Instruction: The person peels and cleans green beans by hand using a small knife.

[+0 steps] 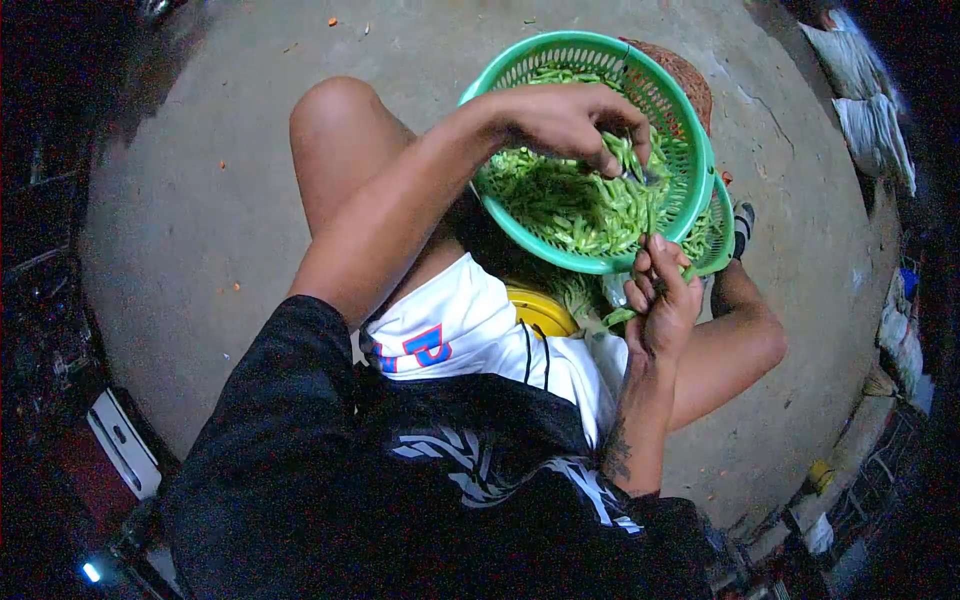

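A green plastic colander (575,262) sits between my legs, heaped with short cut pieces of green beans (580,215). My left hand (580,125) reaches over it from the left, palm down, with thumb and fingers curled closed above the pieces. Just under its fingertips shows a thin greyish thing like a small blade; I cannot tell what exactly the hand grips. At the colander's near right rim, my right hand (668,300) is closed round several long green beans (652,218). Their tips point up towards my left hand, and other ends stick out below the palm.
A second green basket (722,225) with more cut pieces stands partly behind the colander. Behind that is a reddish-brown sack (680,80). Something yellow and round (540,312) lies near my lap. Pale sacks (870,120) line the right side of the concrete floor (230,180).
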The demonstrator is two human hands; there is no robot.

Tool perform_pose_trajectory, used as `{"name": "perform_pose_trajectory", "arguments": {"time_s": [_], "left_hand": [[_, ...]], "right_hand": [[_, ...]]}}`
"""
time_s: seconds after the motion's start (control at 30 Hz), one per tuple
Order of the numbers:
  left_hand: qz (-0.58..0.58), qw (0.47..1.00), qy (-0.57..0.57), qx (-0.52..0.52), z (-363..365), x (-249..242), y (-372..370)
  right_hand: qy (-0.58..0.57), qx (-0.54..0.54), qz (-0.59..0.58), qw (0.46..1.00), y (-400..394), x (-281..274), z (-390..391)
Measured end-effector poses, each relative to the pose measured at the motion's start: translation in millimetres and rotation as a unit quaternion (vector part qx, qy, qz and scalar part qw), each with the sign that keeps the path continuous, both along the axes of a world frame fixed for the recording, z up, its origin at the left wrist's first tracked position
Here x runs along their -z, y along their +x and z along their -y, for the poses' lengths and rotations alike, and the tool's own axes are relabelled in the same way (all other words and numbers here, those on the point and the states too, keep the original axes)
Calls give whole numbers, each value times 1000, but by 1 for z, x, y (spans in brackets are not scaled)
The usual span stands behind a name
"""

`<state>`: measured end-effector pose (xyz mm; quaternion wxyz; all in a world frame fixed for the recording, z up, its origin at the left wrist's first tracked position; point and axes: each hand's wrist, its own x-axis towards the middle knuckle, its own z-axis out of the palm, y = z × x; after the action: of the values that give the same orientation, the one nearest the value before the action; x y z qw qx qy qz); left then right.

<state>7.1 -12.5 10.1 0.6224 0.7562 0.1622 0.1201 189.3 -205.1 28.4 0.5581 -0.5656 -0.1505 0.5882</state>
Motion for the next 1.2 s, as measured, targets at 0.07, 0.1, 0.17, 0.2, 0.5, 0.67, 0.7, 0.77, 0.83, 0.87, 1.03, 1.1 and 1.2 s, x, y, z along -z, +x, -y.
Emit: {"name": "perform_pose_trajectory", "arguments": {"time_s": [0.07,0.1,0.17,0.2,0.5,0.67,0.7,0.77,0.83,0.87,1.03,1.1,1.2], "left_hand": [[35,999,5,10,6,-1,1],[1,999,42,6,14,-4,4],[-12,1000,9,15,18,0,9],[-23,999,24,21,18,-1,10],[8,999,-6,43,21,-4,12],[49,999,-1,-23,1,-8,-5],[52,998,-21,-15,-1,-7,-5],[59,998,35,-5,3,-3,-2],[-4,999,-15,32,23,-7,6],[-14,998,-33,57,27,-9,10],[29,998,-46,18,8,-2,1],[26,999,-14,42,11,-7,3],[-15,997,-7,69,22,-13,6]], "right_hand": [[-5,8,6,1000,-1,0,-1],[-6,10,7,1000,-2,1,-2],[19,8,-22,1000,-4,2,-2],[15,8,-21,1000,-3,0,-1],[8,-5,-105,994,0,2,0],[-3,-11,-96,995,3,-3,0],[-1,-12,-97,995,3,-3,-1],[-5,-7,-96,995,3,1,-2],[11,-8,-101,995,2,6,-2],[25,-8,-106,994,2,8,-1],[-3,-25,-73,997,2,-3,0],[-5,-19,-69,997,3,0,1],[30,-28,-98,994,4,7,2]]}}
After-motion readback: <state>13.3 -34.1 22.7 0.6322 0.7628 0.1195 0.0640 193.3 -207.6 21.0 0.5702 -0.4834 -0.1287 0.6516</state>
